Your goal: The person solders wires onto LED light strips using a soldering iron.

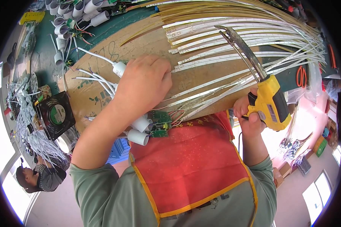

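Observation:
My right hand grips a yellow and black soldering gun by its handle. Its long metal barrel and a thin tube beside it point up and left, over white LED strips. On the board, my left hand is closed with its fingers curled; what they hold, if anything, is hidden. Against its left side lies a white cylindrical housing with a cable. Below my left wrist lie more white housings, next to green circuit boards with thin wires.
A brown board covers much of the green bench. Bundled white housings crowd the far left. A black fan stands at the left edge near tangled white cables. Orange-handled scissors lie right. Another person sits at lower left.

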`<state>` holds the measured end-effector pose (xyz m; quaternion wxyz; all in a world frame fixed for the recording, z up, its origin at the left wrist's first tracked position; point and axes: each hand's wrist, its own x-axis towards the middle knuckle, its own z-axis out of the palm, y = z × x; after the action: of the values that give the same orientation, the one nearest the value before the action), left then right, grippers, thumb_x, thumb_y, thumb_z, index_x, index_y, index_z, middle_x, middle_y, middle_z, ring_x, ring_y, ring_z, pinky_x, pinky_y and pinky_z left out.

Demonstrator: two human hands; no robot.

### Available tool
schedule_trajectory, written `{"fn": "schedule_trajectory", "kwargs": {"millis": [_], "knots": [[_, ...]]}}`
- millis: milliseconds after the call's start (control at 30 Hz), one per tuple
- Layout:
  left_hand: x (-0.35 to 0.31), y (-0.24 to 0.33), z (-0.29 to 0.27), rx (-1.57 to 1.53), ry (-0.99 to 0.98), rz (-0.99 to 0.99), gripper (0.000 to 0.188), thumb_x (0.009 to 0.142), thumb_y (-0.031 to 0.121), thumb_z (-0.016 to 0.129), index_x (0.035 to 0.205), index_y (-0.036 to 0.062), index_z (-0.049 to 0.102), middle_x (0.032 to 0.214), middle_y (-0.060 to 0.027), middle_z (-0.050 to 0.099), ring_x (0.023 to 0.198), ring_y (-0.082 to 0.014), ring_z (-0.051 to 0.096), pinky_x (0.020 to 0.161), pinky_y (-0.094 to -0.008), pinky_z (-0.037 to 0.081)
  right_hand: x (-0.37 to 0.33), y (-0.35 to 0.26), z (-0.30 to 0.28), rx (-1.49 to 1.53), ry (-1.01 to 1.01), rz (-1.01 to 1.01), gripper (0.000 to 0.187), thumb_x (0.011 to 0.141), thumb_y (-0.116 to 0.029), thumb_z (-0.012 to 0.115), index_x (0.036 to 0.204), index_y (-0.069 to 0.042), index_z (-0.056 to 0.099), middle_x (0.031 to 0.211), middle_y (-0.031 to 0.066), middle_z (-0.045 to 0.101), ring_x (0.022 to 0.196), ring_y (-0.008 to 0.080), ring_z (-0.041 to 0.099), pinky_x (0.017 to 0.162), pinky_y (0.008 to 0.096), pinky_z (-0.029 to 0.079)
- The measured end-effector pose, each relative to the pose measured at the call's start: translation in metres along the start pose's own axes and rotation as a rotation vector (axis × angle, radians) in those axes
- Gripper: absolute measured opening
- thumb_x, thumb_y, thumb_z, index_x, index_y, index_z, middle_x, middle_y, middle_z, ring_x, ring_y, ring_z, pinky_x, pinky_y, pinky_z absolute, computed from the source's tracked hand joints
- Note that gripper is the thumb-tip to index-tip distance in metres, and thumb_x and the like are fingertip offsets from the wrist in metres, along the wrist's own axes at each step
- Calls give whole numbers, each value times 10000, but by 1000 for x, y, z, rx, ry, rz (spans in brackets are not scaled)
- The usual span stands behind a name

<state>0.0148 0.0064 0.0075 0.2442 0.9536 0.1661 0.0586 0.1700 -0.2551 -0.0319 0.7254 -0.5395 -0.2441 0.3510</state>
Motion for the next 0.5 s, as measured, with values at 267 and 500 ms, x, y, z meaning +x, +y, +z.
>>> {"fn": "schedule_trajectory", "kwargs": {"millis": [267, 500], "knots": [[0, 1, -1, -1, 2, -3, 76, 818, 101, 635, 842, 34, 606, 855, -146, 613, 858, -365, 607, 788, -451, 488, 1, 0, 1, 15, 10, 12, 780, 846, -497, 762, 1365, -17, 434, 712, 7, 485, 607, 123, 489, 555, 280, 425], [-4, 4, -15, -19, -47, 7, 169, 809, 133, 670, 951, 46, 638, 938, -143, 632, 936, -367, 603, 835, -446, 479, 2, 0, 0, 10, 16, 32, 775, 836, -506, 770, 1351, -34, 436, 705, 2, 482, 594, 120, 481, 549, 276, 421]]}}
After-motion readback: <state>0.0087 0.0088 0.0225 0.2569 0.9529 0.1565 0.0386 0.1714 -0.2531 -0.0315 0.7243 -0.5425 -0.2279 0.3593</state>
